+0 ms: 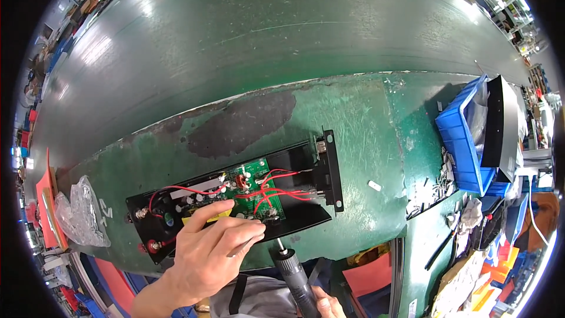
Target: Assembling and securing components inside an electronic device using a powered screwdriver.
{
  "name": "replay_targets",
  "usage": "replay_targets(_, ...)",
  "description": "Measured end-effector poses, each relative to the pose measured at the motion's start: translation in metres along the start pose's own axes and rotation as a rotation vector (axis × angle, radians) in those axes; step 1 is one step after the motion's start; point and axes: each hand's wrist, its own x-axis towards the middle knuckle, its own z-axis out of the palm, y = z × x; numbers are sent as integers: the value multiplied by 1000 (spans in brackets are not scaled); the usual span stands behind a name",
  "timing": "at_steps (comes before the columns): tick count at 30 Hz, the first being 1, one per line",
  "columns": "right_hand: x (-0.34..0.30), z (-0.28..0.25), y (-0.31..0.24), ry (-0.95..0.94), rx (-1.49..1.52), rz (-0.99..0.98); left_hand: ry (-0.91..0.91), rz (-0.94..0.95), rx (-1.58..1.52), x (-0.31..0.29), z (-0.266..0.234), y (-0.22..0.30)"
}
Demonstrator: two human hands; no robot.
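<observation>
An open black metal case [300, 221] lies slantwise on the bench in front of me. Inside it is a green circuit board [256, 169] with red wires [276, 192] running to the black end plate [331, 171] on the right. My left hand [206, 253] reaches over the near wall of the case, fingers bent over the board's near edge. A thin greyish edge shows under its fingers, too small to name. My right hand [328, 305] grips a black electric screwdriver [296, 277] low in the view. Its bit points up at the outside of the near wall; whether it touches is unclear.
On the right stand a blue bin [462, 135] and a black metal panel [501, 129], beside a pile of small dark parts [435, 191]. A small white piece [374, 185] lies right of the case. Clear plastic bag [81, 212] and orange-red folder [48, 206] sit at left.
</observation>
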Motion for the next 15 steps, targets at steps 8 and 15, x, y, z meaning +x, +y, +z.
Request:
replay_targets(8, 6, -3, -8, -81, 58, 42, -15, -1, 11, 4, -1, 0)
replay_targets(15, 7, -1, 9, -63, 43, -16, -44, 33, 26, 7, -4, -1)
